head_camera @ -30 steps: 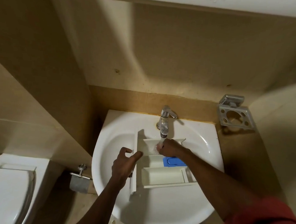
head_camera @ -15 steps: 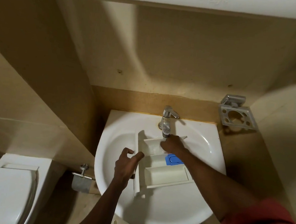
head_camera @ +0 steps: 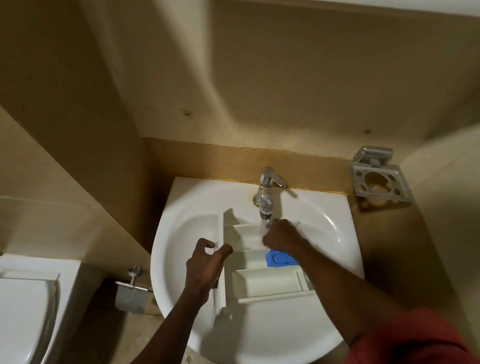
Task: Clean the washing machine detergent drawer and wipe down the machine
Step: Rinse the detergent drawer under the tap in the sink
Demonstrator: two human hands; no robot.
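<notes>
While the right hand (head_camera: 282, 235) shifts right of the tap (head_camera: 267, 188) stream, fingers curled in the rear compartment (cannot tell if holding anything), the left hand (head_camera: 205, 266) grips the detergent drawer (head_camera: 267, 283) front panel near the sink (head_camera: 253, 335) back edge: rinse ongoing, 2 compartments pending.

The detergent drawer (head_camera: 266, 285) lies in the white sink (head_camera: 173, 264) under the running tap (head_camera: 266, 195). The left hand (head_camera: 205, 266) grips its left panel; the right hand (head_camera: 282, 235) is in its far compartment.
</notes>
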